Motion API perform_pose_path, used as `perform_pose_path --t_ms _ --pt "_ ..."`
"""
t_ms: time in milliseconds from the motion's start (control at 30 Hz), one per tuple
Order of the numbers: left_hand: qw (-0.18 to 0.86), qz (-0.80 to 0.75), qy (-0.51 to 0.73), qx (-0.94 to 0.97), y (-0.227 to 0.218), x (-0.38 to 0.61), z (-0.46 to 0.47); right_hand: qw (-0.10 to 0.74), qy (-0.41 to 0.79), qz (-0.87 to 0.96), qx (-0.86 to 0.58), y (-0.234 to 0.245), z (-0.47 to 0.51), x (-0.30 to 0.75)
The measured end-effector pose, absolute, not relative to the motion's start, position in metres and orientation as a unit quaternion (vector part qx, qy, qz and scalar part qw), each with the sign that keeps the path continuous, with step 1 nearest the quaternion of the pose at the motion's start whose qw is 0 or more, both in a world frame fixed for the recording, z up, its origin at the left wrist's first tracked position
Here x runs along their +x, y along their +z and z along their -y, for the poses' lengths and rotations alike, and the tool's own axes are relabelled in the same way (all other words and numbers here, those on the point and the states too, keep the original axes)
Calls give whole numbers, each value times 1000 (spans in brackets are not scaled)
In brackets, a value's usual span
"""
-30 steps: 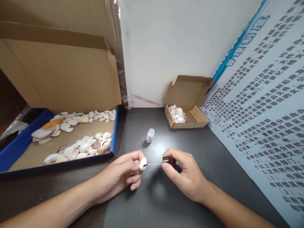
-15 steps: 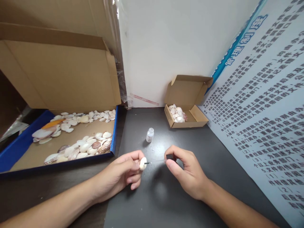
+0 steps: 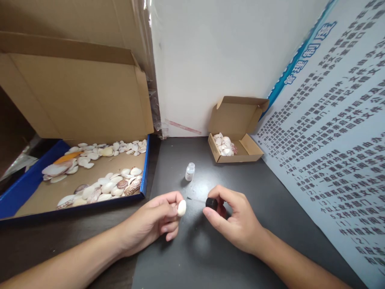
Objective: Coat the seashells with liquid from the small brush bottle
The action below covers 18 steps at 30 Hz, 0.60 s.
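Note:
Between thumb and fingertips my left hand (image 3: 164, 212) pinches a small white seashell (image 3: 181, 208) above the dark table. To its right, my right hand (image 3: 233, 214) grips the black cap of a brush applicator (image 3: 211, 204). The applicator's thin clear stem points left and ends in a dark tip, which is apart from the shell. A small clear bottle (image 3: 190, 171) with a white label stands uncapped on the table beyond my hands.
On the left lies a large blue-edged cardboard box (image 3: 144, 176) with many shells in rows and its lid raised. A small open cardboard box (image 3: 240, 158) with white shells stands at the back right. A printed sheet (image 3: 337, 160) leans along the right side.
My right hand has turned the applicator, and its dark tip has come away from the shell, up and slightly back. My left hand holds the shell in nearly the same place.

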<state>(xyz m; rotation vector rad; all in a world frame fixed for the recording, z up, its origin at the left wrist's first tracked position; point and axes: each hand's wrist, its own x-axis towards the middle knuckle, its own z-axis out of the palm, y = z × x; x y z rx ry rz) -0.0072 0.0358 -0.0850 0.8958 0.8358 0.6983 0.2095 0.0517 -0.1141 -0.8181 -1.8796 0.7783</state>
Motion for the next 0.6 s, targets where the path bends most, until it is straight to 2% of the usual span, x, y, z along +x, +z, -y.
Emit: perform_pose_path --t_ms 167,600 --pt "760 -383 320 416 -84 -6 -36 458 325 772 -298 -113 -51 210" --pt "760 -388 314 416 -83 -6 -35 460 301 771 -322 -112 -48 210"
